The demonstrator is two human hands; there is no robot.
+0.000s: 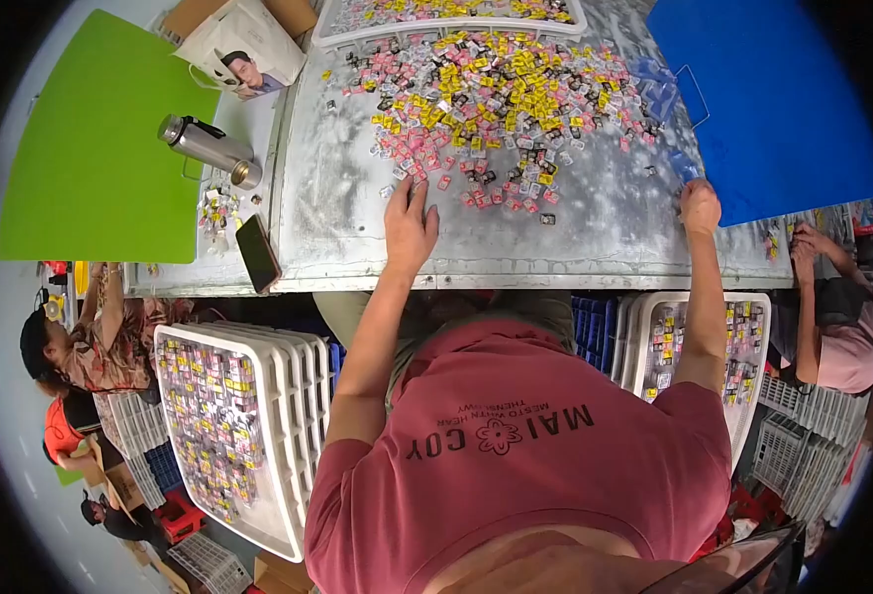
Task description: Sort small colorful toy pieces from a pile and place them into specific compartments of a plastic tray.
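1. A workshop, by its look.
2. Metal-topped desk strewn with small coloured pieces.
3. Stacked white trays beside it.
4. Co-workers either side, near green and blue panels.

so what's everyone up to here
A person in a red shirt is at a metal table strewn with small packets. Their left hand touches packets at the near left of the spread. Their right hand is curled beside the blue board; whether it holds anything is hard to tell. A white tray of packets sits at the far side. Co-workers are on both sides.
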